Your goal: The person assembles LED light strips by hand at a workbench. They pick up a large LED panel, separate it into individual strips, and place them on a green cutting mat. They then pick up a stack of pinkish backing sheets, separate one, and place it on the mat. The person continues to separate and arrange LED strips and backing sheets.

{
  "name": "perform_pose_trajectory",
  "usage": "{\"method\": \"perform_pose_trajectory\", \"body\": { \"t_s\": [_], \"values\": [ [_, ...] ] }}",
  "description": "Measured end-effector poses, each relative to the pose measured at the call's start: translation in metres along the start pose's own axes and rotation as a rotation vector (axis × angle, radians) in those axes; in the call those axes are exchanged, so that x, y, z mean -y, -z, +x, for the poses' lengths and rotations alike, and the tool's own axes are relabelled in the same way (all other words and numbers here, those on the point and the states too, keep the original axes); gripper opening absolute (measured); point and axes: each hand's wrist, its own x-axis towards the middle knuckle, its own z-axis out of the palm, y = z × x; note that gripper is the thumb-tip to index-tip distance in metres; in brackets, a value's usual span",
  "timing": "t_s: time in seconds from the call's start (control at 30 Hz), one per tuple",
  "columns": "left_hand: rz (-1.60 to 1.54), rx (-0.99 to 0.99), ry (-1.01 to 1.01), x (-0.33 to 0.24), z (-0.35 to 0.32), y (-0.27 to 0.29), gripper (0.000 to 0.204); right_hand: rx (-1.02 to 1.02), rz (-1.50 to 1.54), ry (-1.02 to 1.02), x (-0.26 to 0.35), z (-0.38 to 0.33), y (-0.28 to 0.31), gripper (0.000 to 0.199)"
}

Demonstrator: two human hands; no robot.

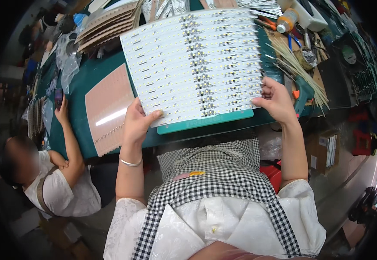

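A large white LED circuit board panel [175,65], covered in rows of small yellowish LEDs and dark components, is held up in front of me, tilted over the table. My left hand [138,119] grips its lower left corner, thumb on the face. At the lower right edge my right hand [277,99] pinches it, thumb in front and fingers behind. Under the panel's near edge a teal green strip [210,121] shows, most of it hidden by the panel. Left of the panel lies a pinkish-brown panel [108,99] with a toothed near edge.
Stacked brown panels [108,26] stand at the back left of the green table [73,108]. On the right lie a glue gun [303,93], pale thin sticks [294,60], a bottle [287,21] and pliers [266,22]. A person [62,173] at the left holds a phone [58,99].
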Motion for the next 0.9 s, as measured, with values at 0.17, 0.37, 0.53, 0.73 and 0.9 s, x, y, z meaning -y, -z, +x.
{"method": "perform_pose_trajectory", "body": {
  "t_s": [0.17, 0.37, 0.53, 0.73, 0.9],
  "values": [
    [0.051, -0.054, -0.013, -0.002, -0.015, 0.000, 0.047, -0.037, -0.043, 0.019, 0.004, -0.008, -0.006, 0.042],
    [0.144, -0.106, 0.003, -0.006, -0.019, -0.004, 0.042, 0.050, 0.014, 0.017, 0.005, 0.000, 0.000, 0.044],
    [0.170, -0.114, -0.014, -0.001, -0.020, -0.003, 0.042, 0.006, -0.032, 0.130, 0.000, -0.002, -0.002, 0.042],
    [0.296, -0.119, -0.089, -0.006, -0.024, -0.007, 0.043, -0.149, -0.257, 0.263, -0.004, -0.011, -0.005, 0.030],
    [0.308, -0.192, -0.255, 0.008, -0.039, -0.018, 0.031, -0.285, -0.265, 0.348, 0.000, -0.027, -0.019, 0.029]
  ]
}}
